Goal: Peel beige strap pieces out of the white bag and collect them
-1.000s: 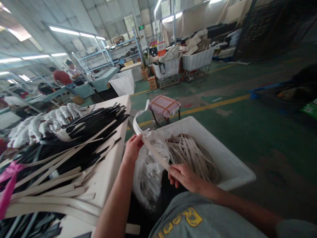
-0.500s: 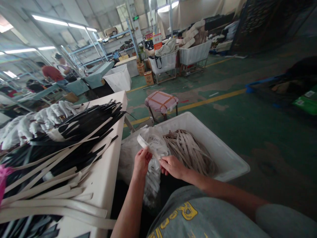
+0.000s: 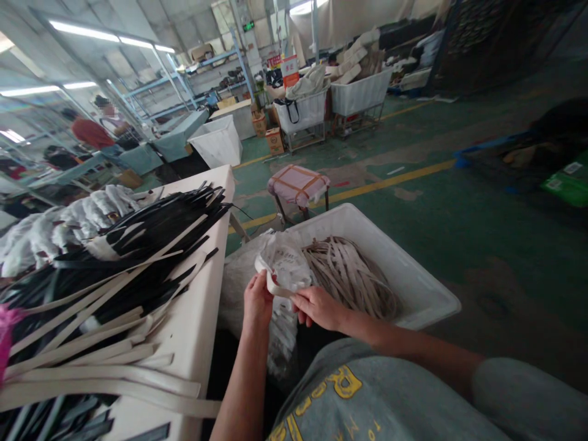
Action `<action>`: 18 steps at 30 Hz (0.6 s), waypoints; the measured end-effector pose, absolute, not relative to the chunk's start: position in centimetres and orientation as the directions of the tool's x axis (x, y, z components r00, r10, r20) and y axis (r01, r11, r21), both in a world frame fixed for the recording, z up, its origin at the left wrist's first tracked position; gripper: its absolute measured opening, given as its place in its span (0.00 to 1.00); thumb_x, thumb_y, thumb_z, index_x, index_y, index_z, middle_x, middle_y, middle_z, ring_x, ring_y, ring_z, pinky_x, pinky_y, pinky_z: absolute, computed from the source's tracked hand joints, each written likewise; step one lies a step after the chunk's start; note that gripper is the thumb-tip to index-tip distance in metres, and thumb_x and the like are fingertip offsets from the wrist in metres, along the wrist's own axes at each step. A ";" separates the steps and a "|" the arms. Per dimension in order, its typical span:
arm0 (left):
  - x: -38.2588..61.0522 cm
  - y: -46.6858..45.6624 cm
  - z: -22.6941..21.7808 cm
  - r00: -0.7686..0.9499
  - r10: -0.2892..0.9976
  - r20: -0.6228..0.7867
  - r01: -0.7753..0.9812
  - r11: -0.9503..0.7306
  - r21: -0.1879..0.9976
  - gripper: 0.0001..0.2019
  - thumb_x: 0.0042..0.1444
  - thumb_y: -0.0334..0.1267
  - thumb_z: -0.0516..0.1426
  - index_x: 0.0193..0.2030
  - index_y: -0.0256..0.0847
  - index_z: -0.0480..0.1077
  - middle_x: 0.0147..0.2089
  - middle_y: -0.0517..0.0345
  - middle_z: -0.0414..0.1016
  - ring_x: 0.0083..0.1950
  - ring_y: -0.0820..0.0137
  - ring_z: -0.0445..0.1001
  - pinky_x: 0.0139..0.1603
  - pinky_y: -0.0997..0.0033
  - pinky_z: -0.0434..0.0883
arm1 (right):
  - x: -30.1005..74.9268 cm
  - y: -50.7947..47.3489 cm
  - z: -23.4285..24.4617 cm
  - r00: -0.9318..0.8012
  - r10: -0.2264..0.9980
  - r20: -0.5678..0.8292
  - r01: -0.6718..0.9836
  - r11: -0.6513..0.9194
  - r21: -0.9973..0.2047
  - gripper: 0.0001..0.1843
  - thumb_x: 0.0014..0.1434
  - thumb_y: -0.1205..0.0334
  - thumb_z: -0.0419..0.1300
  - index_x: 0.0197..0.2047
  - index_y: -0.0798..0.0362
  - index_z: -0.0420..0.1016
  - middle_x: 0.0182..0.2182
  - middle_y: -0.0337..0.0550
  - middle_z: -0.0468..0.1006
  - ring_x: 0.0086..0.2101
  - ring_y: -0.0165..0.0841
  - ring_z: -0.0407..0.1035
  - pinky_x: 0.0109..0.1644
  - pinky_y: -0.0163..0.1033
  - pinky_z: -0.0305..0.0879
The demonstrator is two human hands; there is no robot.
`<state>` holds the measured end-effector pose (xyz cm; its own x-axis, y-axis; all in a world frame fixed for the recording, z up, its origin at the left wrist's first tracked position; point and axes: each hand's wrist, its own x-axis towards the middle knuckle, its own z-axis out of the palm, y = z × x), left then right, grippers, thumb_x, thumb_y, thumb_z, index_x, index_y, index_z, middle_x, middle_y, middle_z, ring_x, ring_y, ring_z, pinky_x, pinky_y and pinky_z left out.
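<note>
A white strap [image 3: 278,290] runs between my two hands and bends in a curve over a clear plastic bag. My left hand [image 3: 259,299] is closed on it, the strap standing up beyond the fingers in a loop. My right hand [image 3: 316,305] pinches the strap between thumb and fingers on the other side. Beneath the hands, the crumpled clear plastic bag [image 3: 290,260] with dark handwriting lies at the near left of a white plastic bin [image 3: 420,294]. Beside the bag in that bin sits a bundle of beige straps [image 3: 351,278].
To my left a white table [image 3: 190,343] carries black and cream strips [image 3: 151,233] and plastic-wrapped bundles [image 3: 78,223]. A padded stool [image 3: 298,184] stands beyond the bin. Farther off are wheeled bins [image 3: 303,113], cartons [image 3: 274,141] and two people [image 3: 92,131] at workbenches.
The strap, nearly straight between my hands before, now sags in a bend. My left hand has shifted slightly left, and the two hands remain on the strap.
</note>
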<state>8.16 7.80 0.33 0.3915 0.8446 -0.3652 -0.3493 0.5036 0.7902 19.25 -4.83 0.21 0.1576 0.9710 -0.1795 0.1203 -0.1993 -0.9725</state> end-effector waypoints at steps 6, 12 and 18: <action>8.0 7.1 -0.1 0.495 0.761 -0.419 -0.261 0.590 0.764 0.18 0.39 0.42 0.74 0.31 0.36 0.74 0.28 0.60 0.78 0.28 0.75 0.76 0.33 0.77 0.71 | 19.5 -8.1 1.3 0.155 0.968 -0.196 0.166 -0.221 -0.961 0.25 0.67 0.47 0.51 0.24 0.53 0.70 0.21 0.40 0.74 0.19 0.28 0.69 0.26 0.33 0.63; 9.5 3.9 -1.0 0.570 0.696 -0.437 -0.238 0.648 0.723 0.18 0.39 0.43 0.74 0.29 0.36 0.73 0.30 0.59 0.79 0.31 0.74 0.77 0.35 0.75 0.72 | 20.6 -6.7 0.8 0.261 0.952 -0.159 0.236 -0.222 -0.946 0.26 0.67 0.48 0.50 0.21 0.53 0.67 0.18 0.40 0.73 0.17 0.28 0.66 0.25 0.34 0.62; 9.2 5.2 -0.1 0.515 0.763 -0.391 -0.287 0.583 0.760 0.19 0.37 0.43 0.74 0.30 0.35 0.74 0.30 0.59 0.78 0.30 0.75 0.76 0.35 0.76 0.71 | 20.2 -7.0 0.3 0.182 0.973 -0.141 0.094 -0.160 -0.983 0.22 0.67 0.46 0.51 0.32 0.54 0.72 0.23 0.41 0.77 0.19 0.28 0.69 0.25 0.33 0.64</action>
<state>9.16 5.19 -0.15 0.5152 0.7629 -0.3905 -0.2873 0.5831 0.7599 20.16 -6.98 0.33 0.1819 0.9732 -0.1407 0.0937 -0.1595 -0.9827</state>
